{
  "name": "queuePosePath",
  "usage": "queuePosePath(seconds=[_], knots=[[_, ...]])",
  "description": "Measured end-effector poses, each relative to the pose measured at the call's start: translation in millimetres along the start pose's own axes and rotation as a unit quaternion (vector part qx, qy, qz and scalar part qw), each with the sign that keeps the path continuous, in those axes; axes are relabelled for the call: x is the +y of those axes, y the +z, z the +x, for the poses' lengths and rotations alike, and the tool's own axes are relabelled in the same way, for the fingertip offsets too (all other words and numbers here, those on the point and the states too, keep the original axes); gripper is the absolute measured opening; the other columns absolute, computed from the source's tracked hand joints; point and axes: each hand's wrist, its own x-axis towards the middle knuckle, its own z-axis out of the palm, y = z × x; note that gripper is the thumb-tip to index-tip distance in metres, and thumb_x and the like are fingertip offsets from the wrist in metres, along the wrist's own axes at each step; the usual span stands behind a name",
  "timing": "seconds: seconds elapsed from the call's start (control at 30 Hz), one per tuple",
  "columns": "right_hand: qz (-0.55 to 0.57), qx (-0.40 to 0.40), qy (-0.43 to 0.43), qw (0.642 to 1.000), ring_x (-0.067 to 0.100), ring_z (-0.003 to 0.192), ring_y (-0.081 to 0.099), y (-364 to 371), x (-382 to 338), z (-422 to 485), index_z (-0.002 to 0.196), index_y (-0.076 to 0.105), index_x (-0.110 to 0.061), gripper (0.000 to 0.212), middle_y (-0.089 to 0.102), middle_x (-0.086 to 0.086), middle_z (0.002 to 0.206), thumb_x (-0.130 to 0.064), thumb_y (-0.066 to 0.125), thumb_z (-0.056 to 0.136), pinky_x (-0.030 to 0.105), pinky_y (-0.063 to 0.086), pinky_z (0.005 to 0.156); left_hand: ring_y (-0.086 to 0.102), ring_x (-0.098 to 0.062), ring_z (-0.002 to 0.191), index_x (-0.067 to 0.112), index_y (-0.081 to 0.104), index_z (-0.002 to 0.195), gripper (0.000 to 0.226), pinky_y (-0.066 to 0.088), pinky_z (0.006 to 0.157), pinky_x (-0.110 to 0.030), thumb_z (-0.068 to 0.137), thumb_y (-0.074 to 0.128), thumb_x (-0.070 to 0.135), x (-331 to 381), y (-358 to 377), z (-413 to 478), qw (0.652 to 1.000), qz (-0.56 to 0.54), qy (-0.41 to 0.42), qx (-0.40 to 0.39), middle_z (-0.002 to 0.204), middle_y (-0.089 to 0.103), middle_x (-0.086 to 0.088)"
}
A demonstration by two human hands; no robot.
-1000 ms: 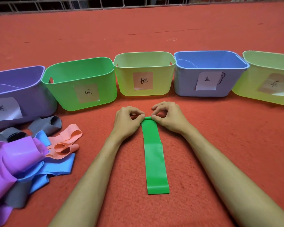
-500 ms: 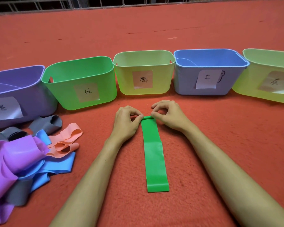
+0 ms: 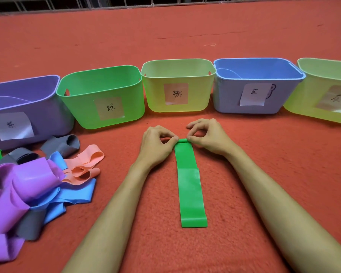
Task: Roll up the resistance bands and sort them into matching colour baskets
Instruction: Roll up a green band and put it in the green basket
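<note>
Green band (image 3: 189, 186): lies flat on the red floor (image 3: 254, 164), lengthwise in front of the person, with its far end turned into a small roll. Left hand (image 3: 156, 146): thumb and forefinger pinch the roll's left end. Right hand (image 3: 211, 137): pinches the right end likewise. Against a second ago: same grip, same spot; roll barely thicker, flat length slightly shorter. Green basket (image 3: 83, 107): beyond the hands, to their left. Loose bands (image 3: 37, 184): purple, blue, grey and pink heap at left, unchanged.
</note>
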Motion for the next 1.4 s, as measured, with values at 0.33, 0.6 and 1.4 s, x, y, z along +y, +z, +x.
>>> queuePosePath(seconds=[0.33,0.6,1.4], knots=[[-0.017,-0.04,-0.007,0.999,0.003,0.11,0.065,-0.8,0.6,2.0,0.081,0.083,-0.029,0.016,0.071,-0.005,0.115,-0.037,0.075,0.07,0.033,0.049,0.104,0.067,-0.007,0.098,0.034,0.083,0.083,0.008,0.05,0.098,-0.043,0.077,0.085,0.03,-1.9,-3.9,-2.2,0.999,0.025,0.011,-0.018,0.097,0.074,0.013],[-0.017,-0.034,-0.031,0.999,0.003,0.109,0.065,0.6,0.6,-0.2,0.076,0.078,-0.047,0.008,0.072,-0.008,0.116,-0.051,0.076,0.07,0.038,0.05,0.1,0.065,-0.003,0.097,0.032,0.083,0.082,0.01,0.045,0.1,-0.036,0.077,0.088,0.026,2.9,-6.1,-4.0,0.999,0.022,0.024,-0.019,0.096,0.074,0.013],[-0.015,-0.065,-0.023,0.998,0.0,0.117,0.059,-0.6,3.7,0.9,0.077,0.08,-0.039,0.023,0.068,-0.01,0.123,-0.058,0.073,0.067,0.029,0.041,0.102,0.061,0.0,0.098,0.035,0.083,0.081,0.015,0.033,0.089,-0.012,0.07,0.08,0.044,1.9,-4.6,-4.0,0.998,0.028,0.024,-0.044,0.1,0.073,0.018]])
